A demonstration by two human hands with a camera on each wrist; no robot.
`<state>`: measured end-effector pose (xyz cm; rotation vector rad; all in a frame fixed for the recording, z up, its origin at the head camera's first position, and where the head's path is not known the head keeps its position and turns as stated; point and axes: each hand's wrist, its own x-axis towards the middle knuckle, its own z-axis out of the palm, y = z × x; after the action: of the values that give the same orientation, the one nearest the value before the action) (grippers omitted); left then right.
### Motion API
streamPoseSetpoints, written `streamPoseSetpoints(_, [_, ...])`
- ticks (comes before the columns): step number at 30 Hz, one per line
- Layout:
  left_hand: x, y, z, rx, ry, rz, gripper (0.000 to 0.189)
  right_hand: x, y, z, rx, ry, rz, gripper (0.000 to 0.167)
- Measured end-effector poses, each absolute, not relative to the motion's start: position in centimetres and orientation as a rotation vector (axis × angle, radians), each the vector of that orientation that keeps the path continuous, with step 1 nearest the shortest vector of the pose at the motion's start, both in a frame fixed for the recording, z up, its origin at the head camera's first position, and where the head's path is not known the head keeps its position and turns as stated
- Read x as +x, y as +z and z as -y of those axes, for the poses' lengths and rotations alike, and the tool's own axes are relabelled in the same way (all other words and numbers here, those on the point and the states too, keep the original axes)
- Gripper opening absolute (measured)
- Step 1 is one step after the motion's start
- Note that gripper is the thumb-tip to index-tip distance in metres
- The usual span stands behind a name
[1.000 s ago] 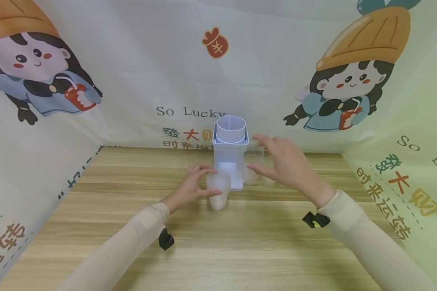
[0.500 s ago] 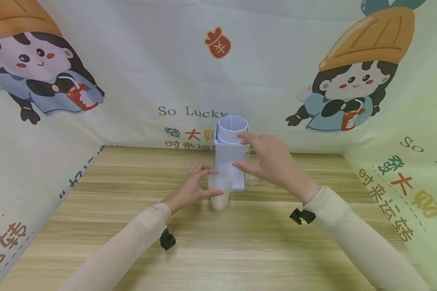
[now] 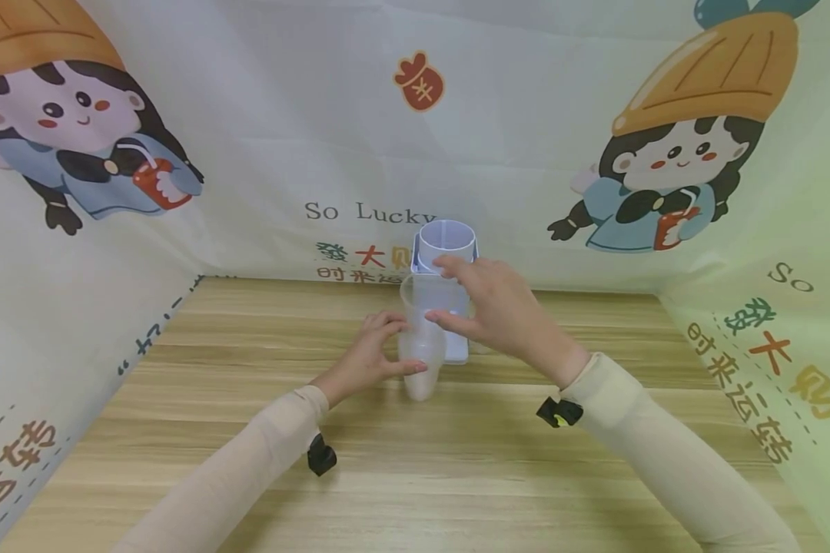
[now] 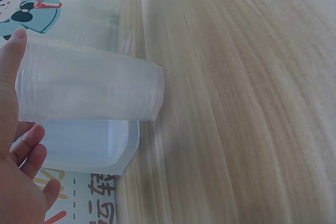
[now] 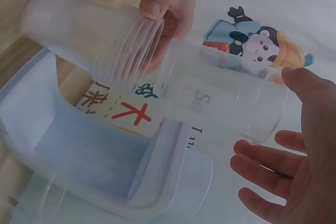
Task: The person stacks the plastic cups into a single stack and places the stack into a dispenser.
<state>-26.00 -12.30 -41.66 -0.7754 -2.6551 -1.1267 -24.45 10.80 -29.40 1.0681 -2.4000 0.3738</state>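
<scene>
Stacked translucent plastic cups [image 3: 418, 361] stand on the wooden table [image 3: 415, 461], gripped by the left hand [image 3: 373, 353]. The right hand [image 3: 491, 311] pinches a clear plastic cup [image 3: 425, 299] seated in the stack's mouth. Directly behind rises the white plastic cup dispenser [image 3: 449, 257], partly screened by both hands. Only the right wrist view shows the clear plastic cup [image 5: 220, 95] nested inside the stack [image 5: 94, 38], with the dispenser's hollow base [image 5: 94, 150] below.

The right hand [image 3: 498, 307] has brought a clear cup [image 3: 425, 303] onto the stack [image 3: 420, 361].
</scene>
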Motion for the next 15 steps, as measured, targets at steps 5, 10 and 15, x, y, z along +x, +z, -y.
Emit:
streamPoseSetpoints(5, [-26.0, -41.6, 12.3, -0.78, -1.13, 2.656, 0.068, -24.5, -29.7, -10.8, 1.067, 0.376, 2.408, 0.067])
streamPoseSetpoints(10, [-26.1, -41.7, 12.3, -0.781, -1.134, 2.651, 0.067, -24.5, -30.3, -10.8, 1.066, 0.366, 2.425, 0.066])
streamPoseSetpoints(15, [-26.1, -41.9, 12.3, -0.787, -1.124, 2.645, 0.066, -24.5, -31.4, -10.8, 1.053, 0.362, 2.439, 0.065])
